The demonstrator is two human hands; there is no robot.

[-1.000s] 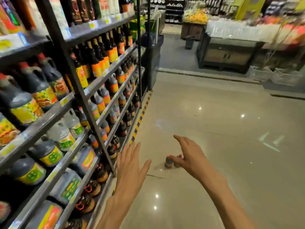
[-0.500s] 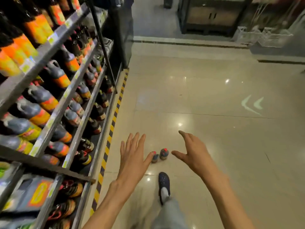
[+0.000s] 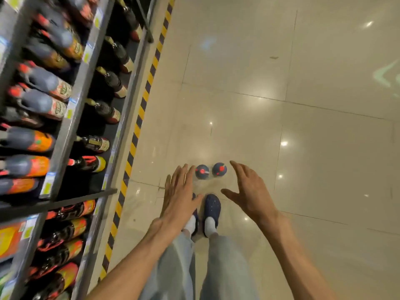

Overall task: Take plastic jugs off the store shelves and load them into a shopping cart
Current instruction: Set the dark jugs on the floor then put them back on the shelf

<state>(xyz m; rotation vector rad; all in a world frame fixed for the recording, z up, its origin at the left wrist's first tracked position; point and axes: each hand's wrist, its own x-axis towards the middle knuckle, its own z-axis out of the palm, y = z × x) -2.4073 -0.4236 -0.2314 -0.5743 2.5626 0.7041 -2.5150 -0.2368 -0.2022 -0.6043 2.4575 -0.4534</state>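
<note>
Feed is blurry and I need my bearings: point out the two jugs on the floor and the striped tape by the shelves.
Left jug point(image 3: 202, 171), head view: on its red cap.
Right jug point(image 3: 219, 169), head view: on its red cap.
Striped tape point(image 3: 138, 123), head view: on a yellow band midway along the strip.

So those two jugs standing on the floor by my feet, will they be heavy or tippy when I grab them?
The two jugs look dark right up to their red caps, so they are probably full and fairly heavy. They stand upright on glossy tile, so a sideways nudge may slide them. Both the left hand and right hand are open above them; a firm hold is wise.
</note>
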